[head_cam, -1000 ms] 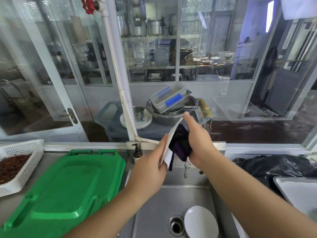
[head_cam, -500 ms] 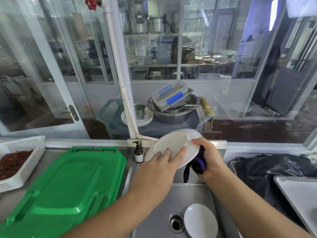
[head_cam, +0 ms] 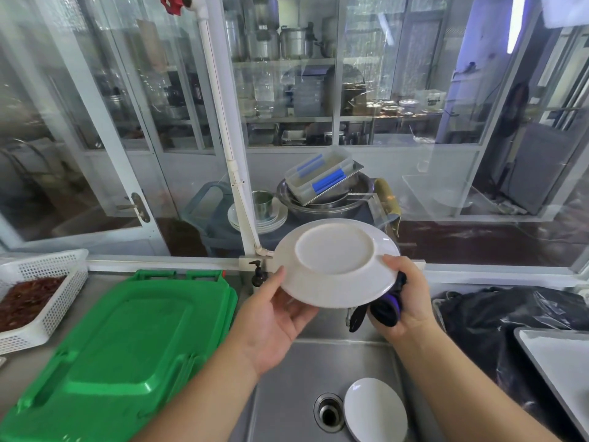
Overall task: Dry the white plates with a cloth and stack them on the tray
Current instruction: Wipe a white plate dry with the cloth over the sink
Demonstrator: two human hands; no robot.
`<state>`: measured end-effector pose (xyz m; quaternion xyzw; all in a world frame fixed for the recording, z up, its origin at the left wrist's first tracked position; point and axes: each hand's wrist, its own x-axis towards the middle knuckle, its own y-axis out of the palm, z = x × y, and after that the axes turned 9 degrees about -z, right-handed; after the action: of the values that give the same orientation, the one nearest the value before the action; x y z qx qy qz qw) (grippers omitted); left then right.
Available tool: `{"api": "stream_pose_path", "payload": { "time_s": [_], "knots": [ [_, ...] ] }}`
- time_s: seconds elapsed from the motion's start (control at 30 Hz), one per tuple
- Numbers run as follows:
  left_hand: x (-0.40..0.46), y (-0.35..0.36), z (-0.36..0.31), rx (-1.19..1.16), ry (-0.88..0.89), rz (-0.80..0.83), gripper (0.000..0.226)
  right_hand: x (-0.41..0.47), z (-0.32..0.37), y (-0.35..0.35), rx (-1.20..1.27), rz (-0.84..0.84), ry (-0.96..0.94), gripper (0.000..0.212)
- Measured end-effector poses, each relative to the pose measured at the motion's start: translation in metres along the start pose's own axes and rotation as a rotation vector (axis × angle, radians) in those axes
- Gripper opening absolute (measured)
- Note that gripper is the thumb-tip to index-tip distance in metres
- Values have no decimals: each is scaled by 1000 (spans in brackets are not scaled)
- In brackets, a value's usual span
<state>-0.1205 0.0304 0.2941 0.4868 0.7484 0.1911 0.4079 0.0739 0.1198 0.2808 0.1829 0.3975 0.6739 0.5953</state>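
Both hands hold one white plate [head_cam: 334,263] above the back edge of the sink [head_cam: 287,371], its smooth underside and round foot ring turned up toward the camera. Left hand [head_cam: 271,317] lies palm up under the plate's left rim, thumb against the edge and fingers curled beneath. Right hand [head_cam: 403,301] pinches the right rim with its thumb on top while its fingers bunch a dark cloth [head_cam: 384,306] (black with purple folds) just under the plate.

Down in the steel basin a second white plate [head_cam: 376,409] lies just beside the round drain [head_cam: 328,413]. At the right edge, the corner of a pale tray [head_cam: 557,362] lies against a crumpled black plastic bag [head_cam: 510,311].

Left of the sink, glossy green trays [head_cam: 127,346] are stacked on the counter. Beyond them a white perforated basket [head_cam: 57,298] holds something reddish brown. A small pump bottle [head_cam: 258,275] stands behind the sink; any label is too small to read.
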Motion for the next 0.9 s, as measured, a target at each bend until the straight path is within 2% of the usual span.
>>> {"api": "stream_pose_path", "payload": {
  "time_s": [0.13, 0.27, 0.33, 0.4, 0.47, 0.6, 0.67, 0.73, 0.9],
  "knots": [
    [-5, 12, 8, -84, -4, -66, 55, -4, -10, 2, -13, -3, 51, 46],
    [-6, 6, 4, -60, 78, -106, 55, -1, -11, -4, -112, -181, 77, 41],
    [-8, 2, -3, 36, 143, -94, 49, 8, -6, -10, -191, -326, 106, 46],
    [-11, -3, -11, 178, 201, -67, 41, 17, 4, -12, -295, -462, 67, 36],
    [-15, -6, -14, 334, 242, -24, 29, 25, 15, -8, -460, -513, -34, 23],
    [-18, -3, -11, 604, 303, 37, 21, 28, 23, 15, -1032, -282, -423, 33],
    [-17, 0, -9, 721, 354, 79, 20, 26, 22, 28, -1303, -127, -696, 29],
    [-16, 2, -10, 767, 400, 119, 18, 18, 18, 40, -1434, -1, -928, 27],
    [-16, 9, -7, 787, 428, 165, 21, -13, -3, 68, -1499, 341, -1199, 35]
  ]
}}
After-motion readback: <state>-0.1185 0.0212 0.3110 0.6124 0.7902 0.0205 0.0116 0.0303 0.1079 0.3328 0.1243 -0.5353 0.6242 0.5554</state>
